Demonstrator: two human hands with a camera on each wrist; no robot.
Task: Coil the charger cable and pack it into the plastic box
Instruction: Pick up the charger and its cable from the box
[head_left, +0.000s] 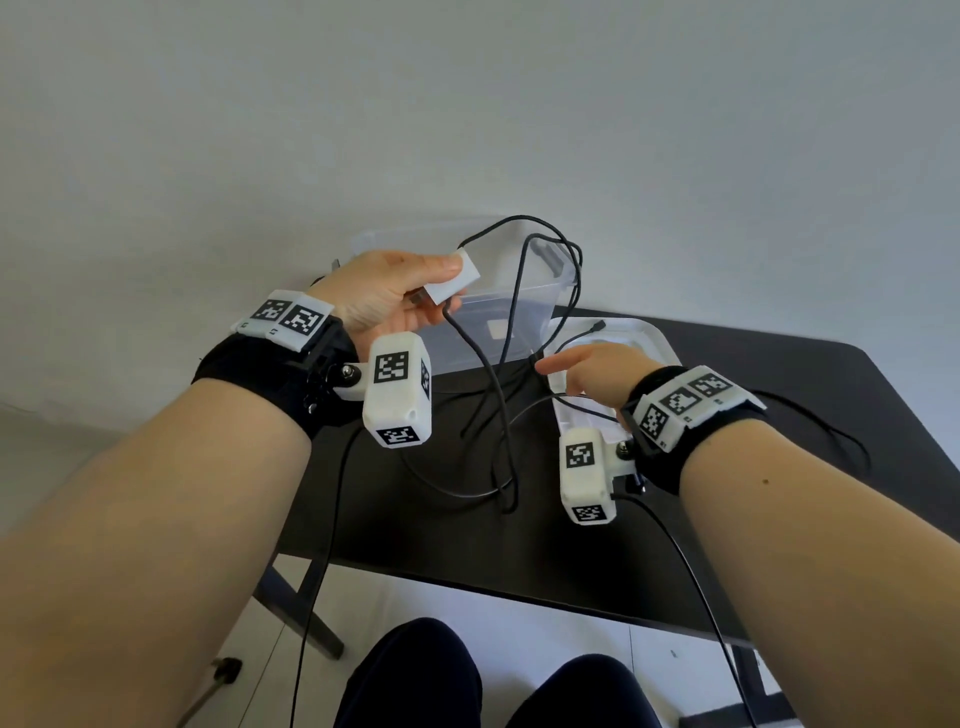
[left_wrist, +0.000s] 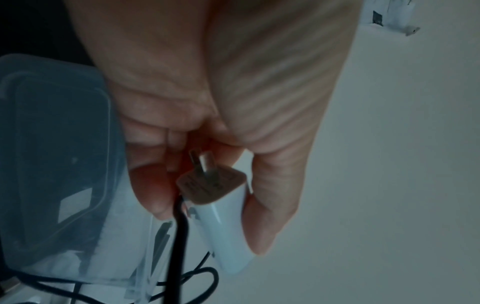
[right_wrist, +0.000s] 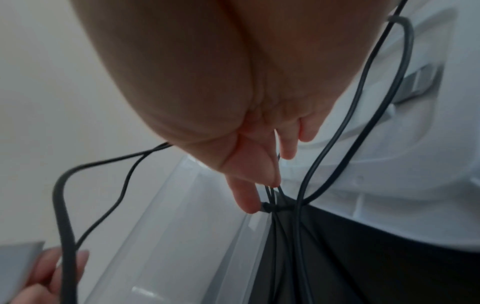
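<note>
My left hand (head_left: 415, 291) holds the white charger plug (head_left: 453, 283) raised over the clear plastic box (head_left: 467, 348). In the left wrist view the thumb and curled fingers (left_wrist: 153, 201) pinch the plug (left_wrist: 226, 236), prongs toward the palm. The black cable (head_left: 511, 312) runs from it in loose loops over the open box and down onto the table. My right hand (head_left: 550, 366) is lower, beside the box's right corner. In the right wrist view its thumb and forefinger (right_wrist: 246, 195) pinch several strands of cable (right_wrist: 324, 148) together next to the box wall (right_wrist: 182, 226).
The box's white lid (head_left: 652, 338) lies upside down to the right of the box, with the cable's small connector end (head_left: 597, 326) on it. The black table (head_left: 779, 415) extends right. Thin black wrist-camera leads hang over its front edge. My knees are below.
</note>
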